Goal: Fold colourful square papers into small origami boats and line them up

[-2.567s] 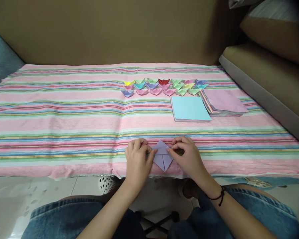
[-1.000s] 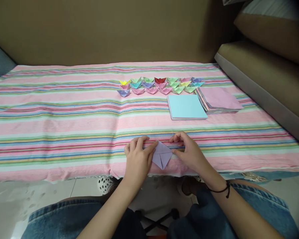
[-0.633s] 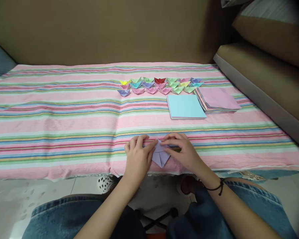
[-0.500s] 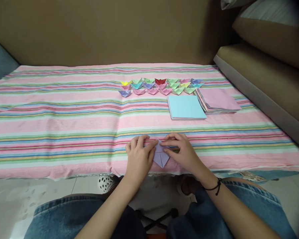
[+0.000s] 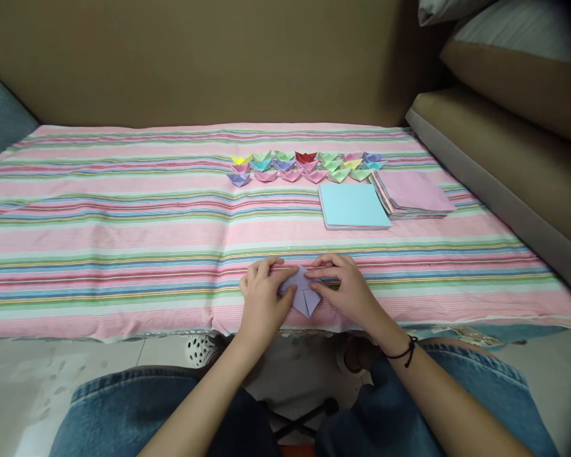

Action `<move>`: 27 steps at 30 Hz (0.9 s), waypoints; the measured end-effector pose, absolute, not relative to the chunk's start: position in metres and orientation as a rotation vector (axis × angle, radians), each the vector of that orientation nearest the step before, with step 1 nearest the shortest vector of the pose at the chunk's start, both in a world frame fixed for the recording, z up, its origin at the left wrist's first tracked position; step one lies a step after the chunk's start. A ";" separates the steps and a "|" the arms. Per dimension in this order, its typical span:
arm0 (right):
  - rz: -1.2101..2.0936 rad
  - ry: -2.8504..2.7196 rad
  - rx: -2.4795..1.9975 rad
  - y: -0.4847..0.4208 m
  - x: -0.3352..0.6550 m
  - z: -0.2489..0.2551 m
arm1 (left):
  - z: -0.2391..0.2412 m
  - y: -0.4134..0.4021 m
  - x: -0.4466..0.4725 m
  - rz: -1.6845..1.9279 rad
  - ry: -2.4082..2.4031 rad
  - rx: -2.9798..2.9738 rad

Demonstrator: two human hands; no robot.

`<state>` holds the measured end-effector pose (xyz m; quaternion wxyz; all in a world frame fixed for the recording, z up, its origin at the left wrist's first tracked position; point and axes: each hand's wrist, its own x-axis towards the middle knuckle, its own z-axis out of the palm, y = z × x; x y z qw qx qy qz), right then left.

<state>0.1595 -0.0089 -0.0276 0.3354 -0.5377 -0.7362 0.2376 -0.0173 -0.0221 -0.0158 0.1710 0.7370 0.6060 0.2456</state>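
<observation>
One paper [image 5: 305,297] held between left hand [image 5: 262,299], right hand [image 5: 348,293].

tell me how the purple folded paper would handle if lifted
The purple folded paper looks thin and small, so probably very light. Its layered folds likely make it stiffer than a flat sheet, yet easily crushed. The left hand and right hand hold it down on the striped cloth, so flaps may spring up when released.
</observation>
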 end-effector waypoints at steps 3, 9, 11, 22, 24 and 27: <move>0.630 -1.923 -1.395 -0.009 0.160 -0.027 | -0.014 -0.024 -0.022 0.695 1.731 2.063; 0.648 -1.920 -1.410 -0.009 0.160 -0.026 | -0.011 -0.029 -0.029 0.686 1.804 2.051; 0.651 -1.917 -1.406 -0.010 0.160 -0.025 | -0.011 -0.028 -0.034 0.692 1.777 2.074; 0.577 -1.919 -1.395 -0.015 0.159 -0.024 | -0.007 -0.034 -0.047 0.625 1.414 2.301; 0.537 -1.940 -1.382 -0.017 0.158 -0.024 | -0.006 -0.035 -0.044 0.640 1.415 2.318; 0.576 -1.974 -1.303 -0.018 0.156 -0.022 | -0.010 -0.034 -0.040 0.711 1.419 2.279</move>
